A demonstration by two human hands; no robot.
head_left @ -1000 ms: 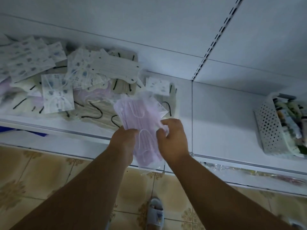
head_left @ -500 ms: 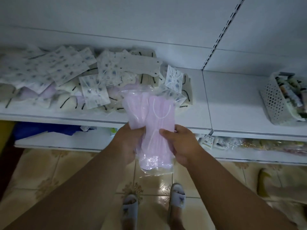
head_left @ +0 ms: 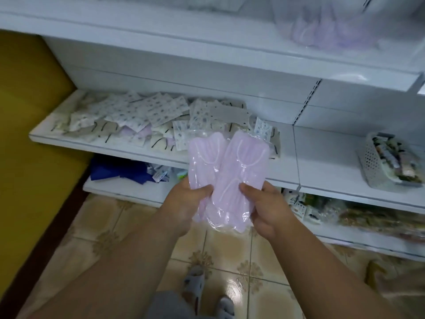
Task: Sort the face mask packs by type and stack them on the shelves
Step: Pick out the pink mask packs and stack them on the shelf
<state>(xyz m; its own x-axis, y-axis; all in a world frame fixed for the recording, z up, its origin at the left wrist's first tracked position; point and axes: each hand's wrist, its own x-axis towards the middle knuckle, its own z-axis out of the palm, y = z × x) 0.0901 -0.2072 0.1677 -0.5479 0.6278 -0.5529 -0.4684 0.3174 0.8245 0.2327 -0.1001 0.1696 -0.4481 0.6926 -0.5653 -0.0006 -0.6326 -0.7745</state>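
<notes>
Two clear-wrapped packs of lilac face masks [head_left: 226,173] are held upright and fanned apart in front of the middle shelf [head_left: 322,180]. The lower left edge is gripped by the left hand [head_left: 184,203], the lower right by the right hand [head_left: 264,206], thumbs on top. A heap of mixed mask packs [head_left: 147,120] lies on that shelf, a perforated basket [head_left: 370,164] well to its right.

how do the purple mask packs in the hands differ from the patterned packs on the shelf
The purple mask packs are plain lilac; the patterned mask packs are white with small blue-grey prints. The purple ones are held upright and fanned between the left hand and right hand; the patterned ones lie flat in a loose, overlapping heap on the shelf. The purple packs are off the shelf, the patterned ones on it. Both are in clear plastic wrapping.
</notes>
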